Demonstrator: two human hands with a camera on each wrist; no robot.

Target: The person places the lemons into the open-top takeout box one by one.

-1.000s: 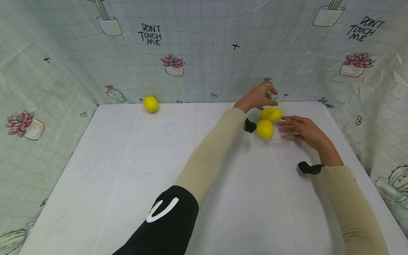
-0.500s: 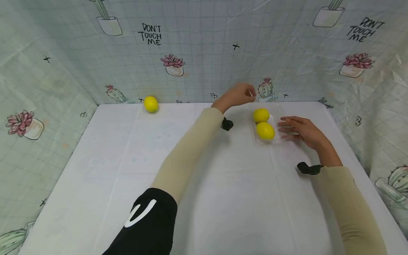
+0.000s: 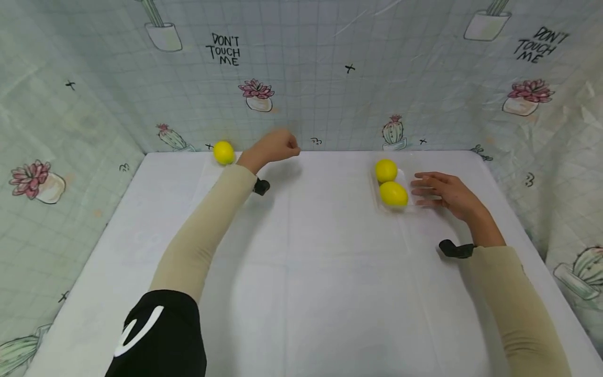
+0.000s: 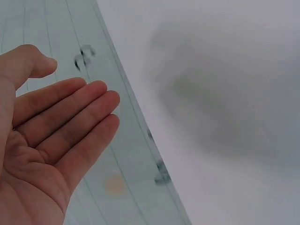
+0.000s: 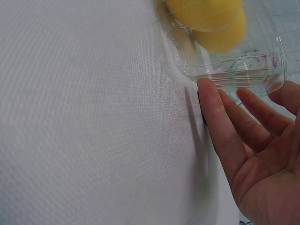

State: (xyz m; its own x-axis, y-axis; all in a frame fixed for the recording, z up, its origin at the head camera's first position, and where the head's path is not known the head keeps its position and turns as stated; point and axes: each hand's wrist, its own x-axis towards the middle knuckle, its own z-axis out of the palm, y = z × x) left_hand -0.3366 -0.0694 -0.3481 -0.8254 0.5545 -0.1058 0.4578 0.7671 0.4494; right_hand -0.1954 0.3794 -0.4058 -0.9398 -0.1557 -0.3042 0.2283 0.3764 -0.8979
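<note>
My left hand (image 3: 273,146) is over the back edge of the table, just right of a lone yellow lemon (image 3: 223,152). In the left wrist view its palm and nearly straight fingers (image 4: 79,124) show, with nothing in them. At the right, a clear plastic container (image 3: 403,180) holds two lemons, one (image 3: 386,170) behind the other (image 3: 393,193). My right hand (image 3: 445,193) stays at the container's right side. In the right wrist view, extended fingers (image 5: 218,112) are right at the container's clear wall (image 5: 234,75), and the thumb is near its rim.
A white cloth covers the table (image 3: 330,262). Behind it hangs a curtain (image 3: 311,78) printed with potted plants and words, and it also closes in both sides. Dark wrist straps show on both arms.
My left hand has let go of a lemon in the container and swept left along the back edge toward the lone lemon. The container's lemons have settled. My right hand has kept its place.
</note>
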